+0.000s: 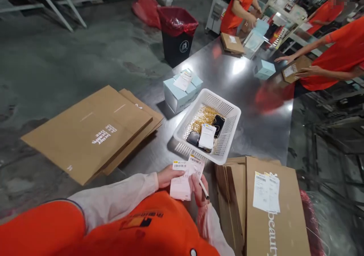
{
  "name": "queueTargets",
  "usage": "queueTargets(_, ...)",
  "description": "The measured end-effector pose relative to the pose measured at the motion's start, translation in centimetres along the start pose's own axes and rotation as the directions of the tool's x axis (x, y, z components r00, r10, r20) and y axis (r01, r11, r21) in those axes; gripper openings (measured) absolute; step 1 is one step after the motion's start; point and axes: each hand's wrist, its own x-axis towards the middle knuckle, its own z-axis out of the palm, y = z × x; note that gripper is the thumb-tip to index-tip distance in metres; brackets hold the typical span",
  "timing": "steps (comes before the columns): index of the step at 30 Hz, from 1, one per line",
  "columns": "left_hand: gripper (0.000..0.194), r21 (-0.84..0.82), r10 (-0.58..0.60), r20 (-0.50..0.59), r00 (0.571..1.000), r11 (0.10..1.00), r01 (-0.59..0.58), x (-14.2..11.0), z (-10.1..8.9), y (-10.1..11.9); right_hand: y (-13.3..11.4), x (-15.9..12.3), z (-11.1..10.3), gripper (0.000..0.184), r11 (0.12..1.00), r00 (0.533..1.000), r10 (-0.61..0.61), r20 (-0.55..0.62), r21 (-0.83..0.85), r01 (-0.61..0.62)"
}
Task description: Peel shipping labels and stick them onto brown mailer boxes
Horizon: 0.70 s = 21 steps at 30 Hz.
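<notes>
My left hand [166, 177] is closed on the edge of a stack of white printed labels [181, 187] in front of my orange shirt. Between the thumb and fingers of my right hand [200, 191] is another label [196, 164], its top fanned out beside the stack. A white pen [204, 189] with a dark tip also sits in my right hand, pointing down to the right. Just beyond both hands stands a white perforated basket [234, 123]. Inside it lie a tangle of yellow bands [205, 116], dark flat objects [218, 124] and more labels [207, 136].
Flat brown cartons [85, 134] overhang the metal table [256, 134] on the left. More cartons [287, 218] with labels stand at right. Light-blue boxes [176, 95] sit behind the basket. A bin [178, 40] with a red liner stands beyond. Co-workers [338, 55] handle boxes at the far end.
</notes>
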Motion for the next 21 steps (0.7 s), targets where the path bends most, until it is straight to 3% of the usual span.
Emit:
queueTargets(4,0.051,-0.025,-0.047,-0.089,0.995,0.999,0.045,-0.2,-1.6,-0.3,0.6,-0.3,0.2,0.057,0.989,0.992,0.12,-0.027,0.09,-0.118)
queueTargets(11,0.043,-0.092,-0.148,-0.037,0.988,0.985,0.144,-0.8,-4.3,1.8,1.8,1.2,-0.8,0.063,0.995,0.976,0.094,-0.195,-0.014,-0.099)
queueTargets(13,0.041,-0.103,-0.124,-0.013,0.992,0.987,0.122,-0.7,-4.1,2.3,2.0,1.6,-1.0,0.061,0.996,0.968,0.046,-0.247,-0.061,-0.063)
queueTargets(16,0.043,0.047,-0.051,-0.028,0.998,0.998,0.053,-0.1,-3.0,1.9,2.2,2.1,-0.6,0.056,0.991,0.977,-0.018,-0.214,-0.134,-0.011)
queueTargets(21,0.05,0.195,0.035,-0.107,0.994,0.981,-0.014,1.1,-2.3,1.2,2.4,2.2,0.5,0.058,0.995,0.986,0.031,-0.166,-0.09,-0.046)
